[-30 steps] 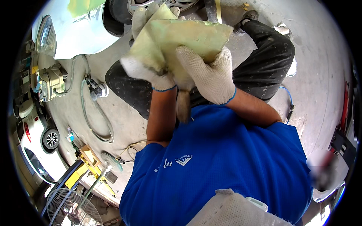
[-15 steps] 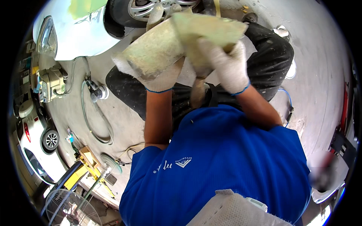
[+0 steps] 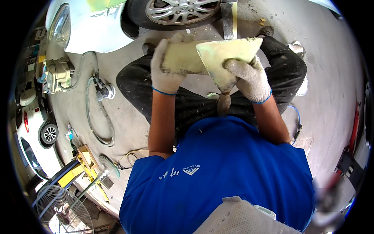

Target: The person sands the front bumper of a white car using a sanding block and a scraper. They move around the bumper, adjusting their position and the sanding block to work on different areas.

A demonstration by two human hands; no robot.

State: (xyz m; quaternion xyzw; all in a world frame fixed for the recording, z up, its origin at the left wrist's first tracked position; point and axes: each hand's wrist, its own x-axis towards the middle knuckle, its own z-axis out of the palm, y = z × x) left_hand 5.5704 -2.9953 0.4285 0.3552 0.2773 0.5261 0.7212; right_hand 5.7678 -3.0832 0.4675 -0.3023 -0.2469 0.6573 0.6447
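Head view: the gloved left hand (image 3: 164,80) grips the left end of a rectangular putty board (image 3: 183,60), while the gloved right hand (image 3: 252,80) clasps a triangular putty knife (image 3: 218,58) by its blade, thumb across the face, probably because that steadies the wide edge better than the handle (image 3: 223,104) would. Both are held over the black trousers (image 3: 134,78), likely to keep board and blade within easy reach of each other. The knife covers the board's right end, so contact cannot be told; the right fingers and board's underside are hidden, and the car wheel (image 3: 183,8) is cut off above.
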